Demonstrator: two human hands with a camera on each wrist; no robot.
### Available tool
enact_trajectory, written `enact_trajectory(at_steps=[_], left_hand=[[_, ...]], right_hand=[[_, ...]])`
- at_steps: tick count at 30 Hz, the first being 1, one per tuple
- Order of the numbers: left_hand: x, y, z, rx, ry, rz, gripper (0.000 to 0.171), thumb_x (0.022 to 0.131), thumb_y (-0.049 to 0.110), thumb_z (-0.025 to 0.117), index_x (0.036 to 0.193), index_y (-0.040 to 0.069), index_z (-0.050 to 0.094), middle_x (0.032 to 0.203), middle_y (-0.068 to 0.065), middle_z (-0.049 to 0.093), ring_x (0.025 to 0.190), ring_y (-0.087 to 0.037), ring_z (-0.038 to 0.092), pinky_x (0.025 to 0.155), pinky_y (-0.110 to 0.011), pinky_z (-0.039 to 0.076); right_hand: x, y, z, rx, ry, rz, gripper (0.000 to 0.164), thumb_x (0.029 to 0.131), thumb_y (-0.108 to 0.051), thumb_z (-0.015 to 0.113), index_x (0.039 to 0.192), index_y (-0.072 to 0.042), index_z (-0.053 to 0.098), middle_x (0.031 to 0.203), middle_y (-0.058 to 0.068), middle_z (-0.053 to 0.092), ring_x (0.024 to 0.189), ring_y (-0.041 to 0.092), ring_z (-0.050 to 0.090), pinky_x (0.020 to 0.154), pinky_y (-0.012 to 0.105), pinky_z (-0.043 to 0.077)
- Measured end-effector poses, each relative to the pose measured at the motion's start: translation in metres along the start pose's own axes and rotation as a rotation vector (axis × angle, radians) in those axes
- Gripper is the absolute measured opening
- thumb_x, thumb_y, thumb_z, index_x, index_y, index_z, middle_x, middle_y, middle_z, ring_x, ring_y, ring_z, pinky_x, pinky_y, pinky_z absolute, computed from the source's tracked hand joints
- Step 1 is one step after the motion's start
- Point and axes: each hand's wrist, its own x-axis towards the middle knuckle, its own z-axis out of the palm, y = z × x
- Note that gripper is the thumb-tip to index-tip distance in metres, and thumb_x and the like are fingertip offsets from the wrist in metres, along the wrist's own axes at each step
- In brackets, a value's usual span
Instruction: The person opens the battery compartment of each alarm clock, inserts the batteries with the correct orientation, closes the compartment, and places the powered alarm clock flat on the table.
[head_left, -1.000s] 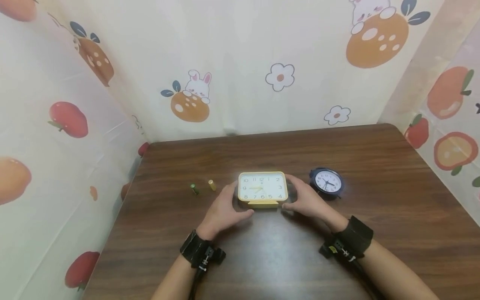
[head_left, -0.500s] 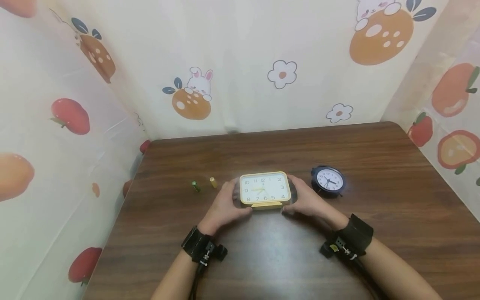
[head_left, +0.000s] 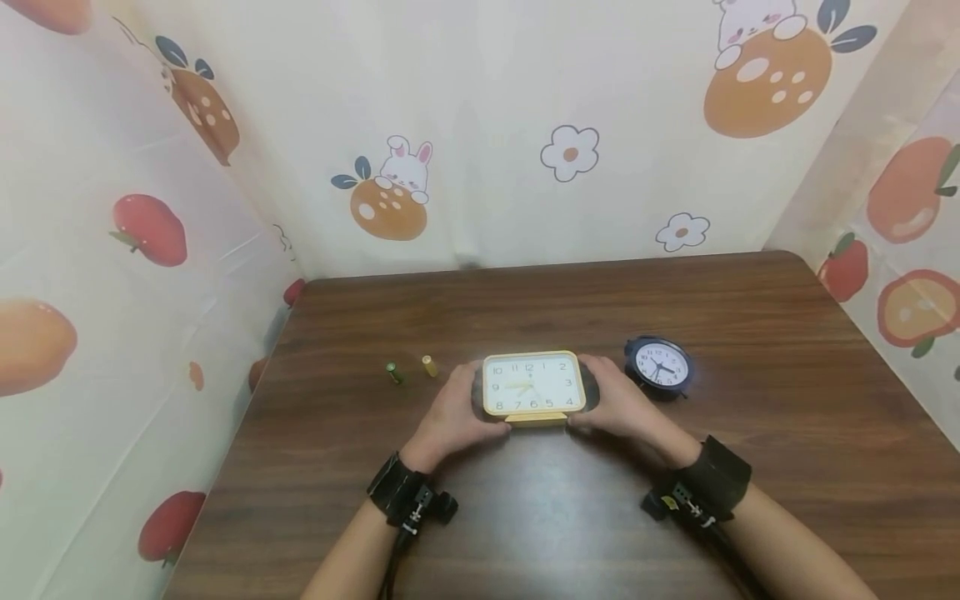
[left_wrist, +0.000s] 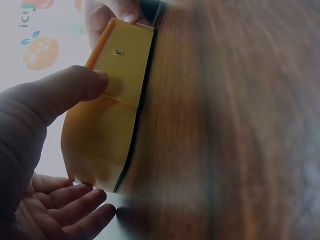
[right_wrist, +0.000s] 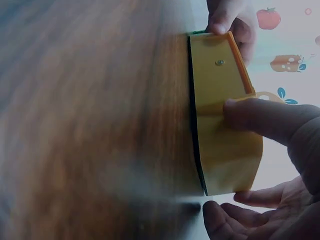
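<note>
On counter (head_left: 540,508), yellow clock (head_left: 534,385) sitting between left hand (head_left: 452,415) and right hand (head_left: 620,400) — fingers (left_wrist: 82,204) of both pinching its ends. Step looking like securing two-handed grip — next move calling for even pressure.

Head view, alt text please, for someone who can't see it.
A person's left hand and right hand hold a yellow rectangular clock by its sides at a brown table. A round blue clock sits at right; a small green cylinder and a yellow cylinder sit at left.

Yellow rectangular clock (head_left: 534,384), face up, on table (head_left: 540,533)
</note>
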Motion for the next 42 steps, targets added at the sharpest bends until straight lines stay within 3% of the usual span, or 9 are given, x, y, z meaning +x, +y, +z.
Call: enact_trajectory(at_steps=[5,14,26,32,42], left_hand=[[-0.001,0.000,0.001,-0.019,-0.011,-0.024,0.101,0.049,0.047,0.078,0.133,0.018,0.030,0.127,0.000,0.041,0.115,-0.015,0.042,0.093,-0.037,0.037],[-0.002,0.003,0.002,-0.048,-0.001,0.019,0.102,0.047,0.050,0.078,0.133,0.020,0.031,0.119,0.006,0.043,0.106,-0.010,0.043,0.090,-0.036,0.039],[-0.008,0.015,0.002,-0.055,-0.067,0.005,0.105,0.048,0.048,0.078,0.134,0.016,0.028,0.128,0.002,0.042,0.117,-0.014,0.040,0.096,-0.038,0.033],[-0.010,0.016,0.004,-0.049,-0.100,0.010,0.109,0.048,0.051,0.077,0.137,0.019,0.024,0.125,0.003,0.042,0.111,-0.012,0.041,0.094,-0.037,0.035],[-0.009,0.013,0.004,-0.029,-0.080,0.051,0.102,0.040,0.062,0.075,0.126,0.026,0.035,0.114,0.014,0.046,0.107,-0.006,0.041,0.091,-0.035,0.035]], right_hand=[[-0.004,-0.005,-0.006,0.005,0.002,-0.012,0.095,0.053,-0.039,0.078,0.129,-0.005,0.033,0.118,0.017,0.052,0.106,0.031,0.051,0.086,0.045,0.040],[-0.008,-0.008,-0.015,0.007,0.031,-0.091,0.094,0.052,-0.039,0.078,0.127,-0.004,0.035,0.112,0.011,0.054,0.102,0.024,0.052,0.082,0.041,0.043],[-0.019,-0.019,-0.037,0.012,0.106,-0.208,0.091,0.052,-0.039,0.078,0.127,-0.008,0.036,0.121,0.007,0.045,0.110,0.023,0.042,0.087,0.043,0.038],[-0.022,-0.024,-0.043,0.025,0.117,-0.243,0.088,0.055,-0.039,0.077,0.129,-0.014,0.035,0.128,0.001,0.040,0.117,0.019,0.035,0.089,0.043,0.035],[-0.026,-0.027,-0.048,0.051,0.085,-0.263,0.091,0.055,-0.047,0.076,0.130,-0.017,0.033,0.127,-0.002,0.041,0.116,0.017,0.035,0.089,0.043,0.035]])
